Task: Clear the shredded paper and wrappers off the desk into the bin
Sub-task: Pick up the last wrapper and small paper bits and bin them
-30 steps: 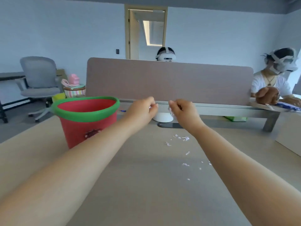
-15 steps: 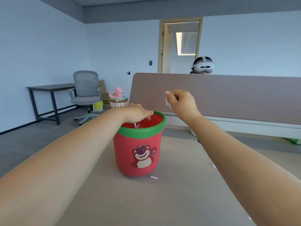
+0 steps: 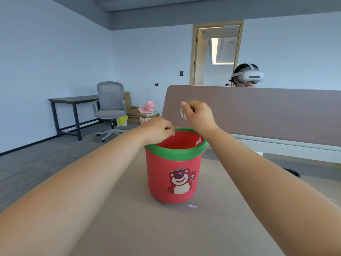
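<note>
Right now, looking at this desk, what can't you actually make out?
All from the head view:
- red bin: its own wall hides the bottom and most contents.
- left hand: its back hides whether the curled fingers hold anything.
- paper shreds pinched by the right hand: blurred, uncountable.
- scrap beside the bin: too small to tell paper from wrapper.

A pale beige, matte desk (image 3: 166, 233) fills the lower frame. At centre stands a red plastic bin with a green rim (image 3: 160, 182). A small white paper scrap (image 3: 191, 206) lies just below the bin. A dark oval fitting (image 3: 294, 173) sits at mid-right.
</note>
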`<state>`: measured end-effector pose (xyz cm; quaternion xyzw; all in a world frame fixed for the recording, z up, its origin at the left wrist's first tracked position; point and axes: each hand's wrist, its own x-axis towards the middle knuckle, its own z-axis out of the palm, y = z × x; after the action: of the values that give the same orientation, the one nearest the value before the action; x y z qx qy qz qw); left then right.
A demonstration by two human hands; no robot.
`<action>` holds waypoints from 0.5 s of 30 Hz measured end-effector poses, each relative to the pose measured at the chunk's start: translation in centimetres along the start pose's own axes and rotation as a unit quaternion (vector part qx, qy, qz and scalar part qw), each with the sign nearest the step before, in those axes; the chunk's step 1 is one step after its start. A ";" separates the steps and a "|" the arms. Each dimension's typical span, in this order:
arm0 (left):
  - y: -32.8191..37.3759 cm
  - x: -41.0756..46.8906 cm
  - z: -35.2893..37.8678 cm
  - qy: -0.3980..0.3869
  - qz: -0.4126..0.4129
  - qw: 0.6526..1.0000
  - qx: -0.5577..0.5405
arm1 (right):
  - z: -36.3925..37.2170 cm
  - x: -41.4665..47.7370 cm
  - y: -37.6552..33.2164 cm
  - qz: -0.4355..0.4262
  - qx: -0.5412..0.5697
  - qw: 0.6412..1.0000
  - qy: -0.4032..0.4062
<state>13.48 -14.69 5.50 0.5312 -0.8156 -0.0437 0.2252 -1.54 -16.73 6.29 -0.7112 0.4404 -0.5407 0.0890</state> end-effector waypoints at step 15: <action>-1.5 -2.4 0.8 0.114 -0.013 0.992 -0.052 | 0.5 -0.6 0.6 0.049 -0.102 0.981 -0.160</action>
<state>15.27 -13.34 3.51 0.5306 -0.7742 -0.0283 0.3438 -1.43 -16.82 5.31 -0.7712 0.5076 -0.3676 0.1116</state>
